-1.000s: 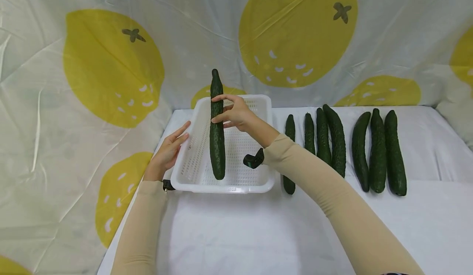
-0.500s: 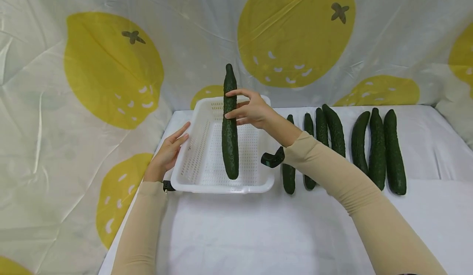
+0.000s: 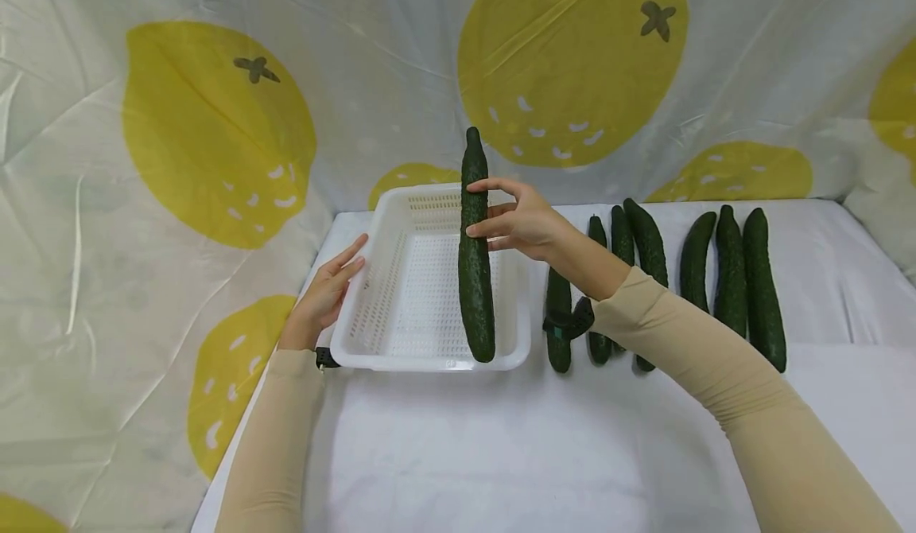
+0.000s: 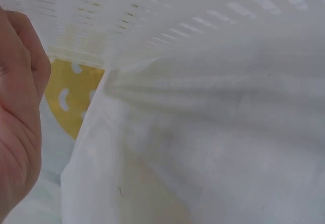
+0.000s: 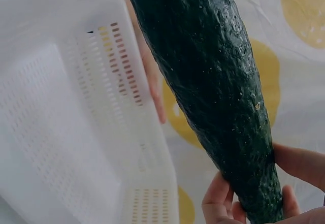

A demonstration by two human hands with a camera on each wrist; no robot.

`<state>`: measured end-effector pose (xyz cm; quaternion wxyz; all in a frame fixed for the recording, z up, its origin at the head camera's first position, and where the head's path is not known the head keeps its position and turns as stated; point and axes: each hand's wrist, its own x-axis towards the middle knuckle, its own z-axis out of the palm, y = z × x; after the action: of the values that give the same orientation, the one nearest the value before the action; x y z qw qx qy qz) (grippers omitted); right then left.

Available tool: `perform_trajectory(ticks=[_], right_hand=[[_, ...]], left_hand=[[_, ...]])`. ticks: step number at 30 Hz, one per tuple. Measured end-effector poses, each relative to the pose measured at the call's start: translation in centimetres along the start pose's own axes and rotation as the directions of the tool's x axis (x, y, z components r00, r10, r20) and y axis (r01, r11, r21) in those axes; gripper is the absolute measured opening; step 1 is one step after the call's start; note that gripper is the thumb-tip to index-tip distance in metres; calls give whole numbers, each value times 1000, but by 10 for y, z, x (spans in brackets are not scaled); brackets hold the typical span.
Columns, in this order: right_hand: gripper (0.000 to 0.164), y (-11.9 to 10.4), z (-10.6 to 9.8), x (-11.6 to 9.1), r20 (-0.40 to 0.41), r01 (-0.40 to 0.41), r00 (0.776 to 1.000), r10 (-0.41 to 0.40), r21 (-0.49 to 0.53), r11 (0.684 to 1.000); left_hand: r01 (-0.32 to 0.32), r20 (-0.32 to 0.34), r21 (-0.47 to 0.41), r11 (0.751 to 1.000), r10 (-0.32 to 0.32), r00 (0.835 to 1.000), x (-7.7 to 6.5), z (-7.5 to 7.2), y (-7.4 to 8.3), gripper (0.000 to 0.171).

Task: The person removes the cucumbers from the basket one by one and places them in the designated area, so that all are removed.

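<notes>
In the head view my right hand (image 3: pixel 525 221) pinches a long dark green cucumber (image 3: pixel 475 278) between thumb and fingers. The cucumber is held nearly upright over the right part of a white plastic basket (image 3: pixel 358 294); its narrow end points up and back. From the right wrist, the cucumber (image 5: pixel 208 87) crosses the view, with my right fingertips on both sides of its lower end. My left hand (image 3: pixel 325 294) holds the basket's left side by the rim. In the left wrist view, part of my left hand (image 4: pixel 20 112) shows beside the slotted basket wall (image 4: pixel 167 10).
Several more cucumbers (image 3: pixel 764 294) lie in a row on the white cloth (image 3: pixel 501 453) right of the basket. My right forearm and its wrist camera (image 3: pixel 568 320) partly cover some. A lemon-print curtain (image 3: pixel 386 64) hangs behind and at the left.
My right hand has moved to the right with the cucumber, from the left-middle of the basket to its right side. My left hand and the basket stay where they were.
</notes>
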<state>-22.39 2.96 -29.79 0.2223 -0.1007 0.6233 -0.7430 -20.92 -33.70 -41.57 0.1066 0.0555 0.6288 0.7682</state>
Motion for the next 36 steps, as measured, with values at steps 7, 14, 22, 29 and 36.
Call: perform_trajectory(ticks=[7, 14, 22, 29, 36], right_hand=[[64, 2, -13, -15, -10, -3, 1000, 3, -22, 1000], [64, 7, -34, -25, -26, -8, 1000, 8, -32, 999], [63, 9, -54, -38, -44, -10, 999, 7, -66, 998], [63, 10, -69, -46, -56, -19, 998, 15, -82, 996], [63, 12, -85, -57, -61, -37, 998, 32, -91, 995]], left_hand=[[2, 6, -22, 1000, -2, 1000, 1, 1, 1, 54], [13, -5, -18, 1000, -13, 1000, 2, 2, 2, 54], [16, -14, -13, 1000, -16, 1000, 1, 2, 0, 54], [17, -17, -14, 1000, -17, 1000, 1, 2, 0, 54], [31, -20, 0, 1000, -31, 999, -1, 3, 1, 55]])
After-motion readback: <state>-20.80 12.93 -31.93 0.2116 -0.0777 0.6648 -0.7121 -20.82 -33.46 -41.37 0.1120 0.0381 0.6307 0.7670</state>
